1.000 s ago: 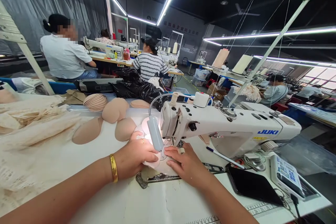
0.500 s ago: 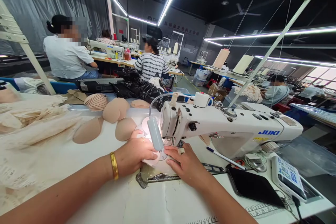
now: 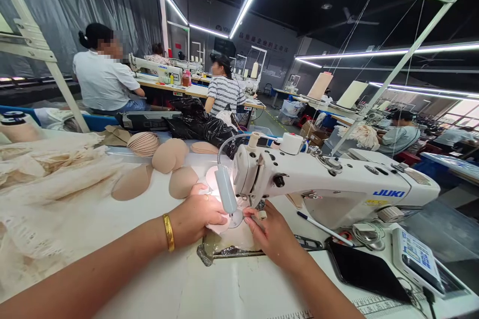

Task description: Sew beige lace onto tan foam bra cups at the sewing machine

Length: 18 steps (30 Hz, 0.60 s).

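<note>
My left hand (image 3: 197,218), with a gold bangle on the wrist, grips a pale fabric piece (image 3: 217,227) under the lamp (image 3: 225,190) of a white JUKI sewing machine (image 3: 337,184). My right hand (image 3: 272,233) presses the same piece flat on the machine bed, just right of the needle area. The needle itself is hidden behind the lamp head. Several beige bra cups (image 3: 170,155) lie on the table beyond my left hand.
A heap of cream lace fabric (image 3: 41,179) fills the left of the white table (image 3: 209,289). A black phone (image 3: 364,270), a pen (image 3: 324,228) and a control panel (image 3: 419,258) lie at right. Other people sit sewing at benches behind.
The view has shifted slightly. My right hand has slid a little toward the needle, its fingers curling on the fabric piece. My left hand keeps its grip.
</note>
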Each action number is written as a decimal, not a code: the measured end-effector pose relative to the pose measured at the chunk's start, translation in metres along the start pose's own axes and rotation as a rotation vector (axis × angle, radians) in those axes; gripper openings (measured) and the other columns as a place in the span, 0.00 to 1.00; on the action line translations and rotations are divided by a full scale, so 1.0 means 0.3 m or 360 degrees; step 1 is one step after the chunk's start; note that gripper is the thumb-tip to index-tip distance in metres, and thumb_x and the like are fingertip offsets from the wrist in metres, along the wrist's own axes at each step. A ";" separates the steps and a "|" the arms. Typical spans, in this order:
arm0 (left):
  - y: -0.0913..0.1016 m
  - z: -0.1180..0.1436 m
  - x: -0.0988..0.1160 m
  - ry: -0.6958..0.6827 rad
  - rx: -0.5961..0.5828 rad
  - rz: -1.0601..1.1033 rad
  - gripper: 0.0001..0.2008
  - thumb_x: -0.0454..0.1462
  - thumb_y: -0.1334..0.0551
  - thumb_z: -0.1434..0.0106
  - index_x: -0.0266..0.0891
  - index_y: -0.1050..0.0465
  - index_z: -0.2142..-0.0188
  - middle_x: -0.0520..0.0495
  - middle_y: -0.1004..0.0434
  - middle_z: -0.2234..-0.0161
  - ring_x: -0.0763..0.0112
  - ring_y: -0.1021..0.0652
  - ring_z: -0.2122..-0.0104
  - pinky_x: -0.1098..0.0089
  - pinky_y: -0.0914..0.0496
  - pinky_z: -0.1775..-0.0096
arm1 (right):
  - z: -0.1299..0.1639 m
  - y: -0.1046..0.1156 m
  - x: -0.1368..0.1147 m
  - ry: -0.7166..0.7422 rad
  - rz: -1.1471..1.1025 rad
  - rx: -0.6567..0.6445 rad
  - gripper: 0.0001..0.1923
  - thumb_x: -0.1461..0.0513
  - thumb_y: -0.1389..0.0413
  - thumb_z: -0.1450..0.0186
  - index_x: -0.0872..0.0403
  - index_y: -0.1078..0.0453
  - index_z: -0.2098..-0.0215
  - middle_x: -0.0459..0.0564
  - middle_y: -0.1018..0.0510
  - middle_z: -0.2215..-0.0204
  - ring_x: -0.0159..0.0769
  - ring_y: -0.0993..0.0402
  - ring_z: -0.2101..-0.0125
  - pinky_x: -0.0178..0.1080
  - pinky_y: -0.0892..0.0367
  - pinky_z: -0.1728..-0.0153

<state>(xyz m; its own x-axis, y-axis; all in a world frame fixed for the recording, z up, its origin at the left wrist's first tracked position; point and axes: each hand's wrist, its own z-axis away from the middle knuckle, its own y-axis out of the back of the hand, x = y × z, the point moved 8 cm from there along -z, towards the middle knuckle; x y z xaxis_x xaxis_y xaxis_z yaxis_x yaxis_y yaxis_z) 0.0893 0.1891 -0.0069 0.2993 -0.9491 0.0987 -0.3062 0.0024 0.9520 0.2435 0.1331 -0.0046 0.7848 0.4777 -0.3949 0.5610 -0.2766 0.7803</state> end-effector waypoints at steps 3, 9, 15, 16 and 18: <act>-0.006 0.002 -0.001 0.0021 -0.0012 0.0050 0.15 0.24 0.37 0.44 0.46 0.23 0.65 0.55 0.15 0.60 0.61 0.20 0.59 0.61 0.40 0.49 | -0.003 -0.004 0.004 -0.0019 -0.0008 -0.0011 0.09 0.66 0.49 0.25 0.52 0.27 0.53 0.56 0.19 0.53 0.49 0.24 0.51 0.48 0.25 0.53; -0.004 0.005 0.012 0.0018 0.0020 0.0035 0.15 0.24 0.36 0.47 0.45 0.23 0.65 0.55 0.16 0.64 0.61 0.20 0.62 0.60 0.41 0.51 | 0.002 -0.008 0.003 0.0013 0.0051 0.0003 0.08 0.65 0.48 0.25 0.53 0.27 0.52 0.58 0.19 0.53 0.51 0.24 0.51 0.50 0.24 0.54; -0.003 0.007 0.018 0.0033 0.0022 0.0049 0.16 0.24 0.36 0.47 0.46 0.22 0.64 0.55 0.15 0.63 0.61 0.20 0.64 0.58 0.42 0.51 | 0.006 -0.007 0.004 0.0016 0.0142 0.0024 0.08 0.63 0.48 0.25 0.52 0.27 0.54 0.57 0.19 0.56 0.50 0.22 0.54 0.50 0.23 0.56; -0.003 0.007 0.019 0.0036 0.0021 0.0054 0.17 0.23 0.36 0.47 0.46 0.22 0.63 0.56 0.15 0.62 0.61 0.20 0.63 0.58 0.42 0.51 | 0.006 -0.006 0.003 0.0022 0.0148 0.0027 0.08 0.63 0.48 0.25 0.52 0.27 0.55 0.57 0.19 0.57 0.50 0.22 0.54 0.49 0.23 0.57; -0.003 0.009 0.017 0.0045 0.0016 0.0068 0.17 0.23 0.36 0.47 0.45 0.23 0.64 0.57 0.15 0.61 0.61 0.19 0.63 0.59 0.42 0.51 | 0.008 -0.004 -0.001 0.0043 0.0146 0.0038 0.07 0.63 0.48 0.25 0.52 0.27 0.54 0.57 0.19 0.57 0.50 0.22 0.55 0.49 0.23 0.57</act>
<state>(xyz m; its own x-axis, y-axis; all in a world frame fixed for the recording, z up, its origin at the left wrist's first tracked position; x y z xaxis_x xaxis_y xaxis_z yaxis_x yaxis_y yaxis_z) 0.0886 0.1834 -0.0082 0.3112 -0.9388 0.1477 -0.3285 0.0396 0.9437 0.2431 0.1314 -0.0066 0.8260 0.4715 -0.3088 0.4934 -0.3401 0.8005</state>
